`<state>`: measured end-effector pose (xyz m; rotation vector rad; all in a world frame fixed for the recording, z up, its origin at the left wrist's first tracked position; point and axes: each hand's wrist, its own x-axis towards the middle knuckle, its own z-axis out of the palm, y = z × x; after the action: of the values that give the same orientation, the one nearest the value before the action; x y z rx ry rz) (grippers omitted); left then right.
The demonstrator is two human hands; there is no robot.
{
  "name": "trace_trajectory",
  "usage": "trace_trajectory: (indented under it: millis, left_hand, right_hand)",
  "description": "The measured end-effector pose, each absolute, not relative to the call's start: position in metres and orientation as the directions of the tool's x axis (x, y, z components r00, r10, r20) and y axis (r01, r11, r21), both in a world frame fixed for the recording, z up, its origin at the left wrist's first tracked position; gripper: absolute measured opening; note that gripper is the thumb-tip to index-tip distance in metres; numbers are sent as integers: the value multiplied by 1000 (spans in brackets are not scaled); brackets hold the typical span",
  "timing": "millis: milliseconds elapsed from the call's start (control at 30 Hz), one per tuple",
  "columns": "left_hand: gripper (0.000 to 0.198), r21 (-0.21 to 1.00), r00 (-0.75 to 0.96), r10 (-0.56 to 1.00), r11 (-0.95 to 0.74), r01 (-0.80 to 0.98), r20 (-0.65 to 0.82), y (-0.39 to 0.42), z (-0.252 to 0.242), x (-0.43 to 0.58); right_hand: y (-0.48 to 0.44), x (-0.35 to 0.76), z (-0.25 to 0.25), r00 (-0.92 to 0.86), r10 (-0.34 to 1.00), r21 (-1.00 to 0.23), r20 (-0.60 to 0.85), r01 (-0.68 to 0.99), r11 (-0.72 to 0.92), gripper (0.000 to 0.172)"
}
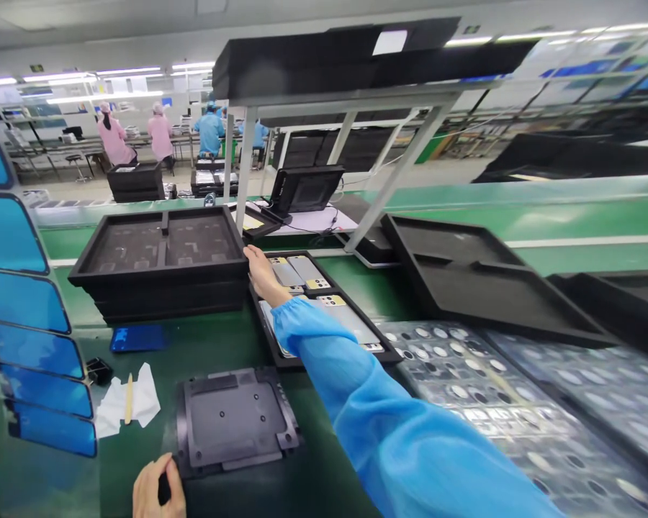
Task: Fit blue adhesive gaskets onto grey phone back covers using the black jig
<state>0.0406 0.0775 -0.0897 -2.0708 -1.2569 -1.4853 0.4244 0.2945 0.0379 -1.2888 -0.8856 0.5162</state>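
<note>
My right hand [261,273], in a blue sleeve, reaches forward and rests at the far left corner of a black tray [281,356] holding several phone back covers [297,272]. Its fingers touch the edge of a stack of empty black trays [162,284] to the left. Whether it grips anything is hidden. My left hand [158,493] sits at the near edge, fingers curled on the corner of a dark grey fixture plate [235,417].
Blue film sheets [27,302] hang at the left. A white cloth with a stick [127,403] and a blue piece [139,337] lie on the green bench. Clear blister trays [497,403] and black trays [480,280] fill the right. People work far back.
</note>
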Motion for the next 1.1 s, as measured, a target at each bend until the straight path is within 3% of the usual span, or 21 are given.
trace_trajectory:
  millis: [400, 867, 1100]
  left_hand:
    - [14, 246, 116, 524, -569, 785, 844, 78, -88, 39]
    - [15, 324, 69, 597, -524, 788, 799, 77, -87, 37]
    - [17, 373, 28, 622, -505, 778, 783, 78, -87, 37]
  right_hand:
    - [269, 411, 19, 508, 737, -875, 446, 423, 237, 37]
    - [275, 414, 14, 539, 714, -866, 448, 459, 197, 35]
    - [251, 415, 15, 431, 765, -811, 478, 551, 196, 35]
